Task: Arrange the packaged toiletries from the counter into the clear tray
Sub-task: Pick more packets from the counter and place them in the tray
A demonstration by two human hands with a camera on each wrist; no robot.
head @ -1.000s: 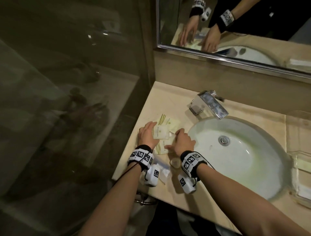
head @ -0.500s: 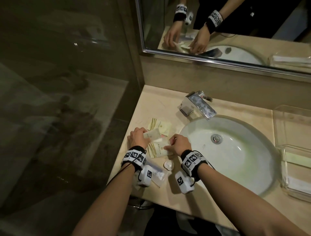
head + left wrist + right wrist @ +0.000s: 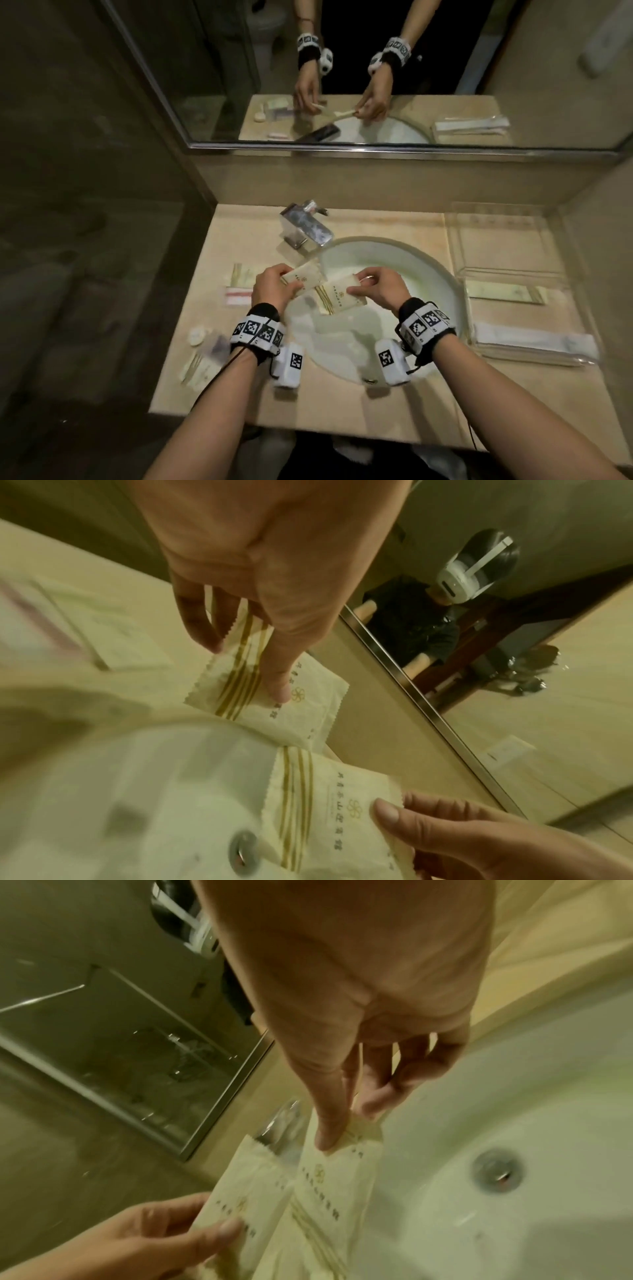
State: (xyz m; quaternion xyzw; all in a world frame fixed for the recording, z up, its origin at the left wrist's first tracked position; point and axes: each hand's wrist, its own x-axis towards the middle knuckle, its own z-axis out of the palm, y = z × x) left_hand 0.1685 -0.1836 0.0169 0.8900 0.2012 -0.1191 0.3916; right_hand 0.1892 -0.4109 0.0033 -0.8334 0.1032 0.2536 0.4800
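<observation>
Half a second earlier both hands worked low on the surface [image 3: 342,404] at about 8 o'clock of the sink [image 3: 404,274]; by this moment they had risen over the basin. The left hand [image 3: 274,287] pinched one cream packet [image 3: 303,275] by its striped end between thumb and fingers. The right hand [image 3: 380,291] pinched a second packet [image 3: 337,294] by its far corner, so each grip was grasping its own sachet. The two packets overlapped slightly in the air, well clear of the surface. That lift probably meant the pickup was done and the carry toward the clear tray [image 3: 507,274], at 3 o'clock of the sink, could begin.

The tray already held a long striped packet [image 3: 503,294] and a white wrapped item [image 3: 534,341] nearer its front. On the surface at 9 o'clock, a striped packet [image 3: 241,275] and a red-banded one [image 3: 238,297] lay unpicked. Toward 7 o'clock lay a small round white piece [image 3: 197,336] and another pale packet [image 3: 198,371]. The faucet [image 3: 305,228] stood at 11 o'clock, off the likely path; the open basin lay between hands and tray.
</observation>
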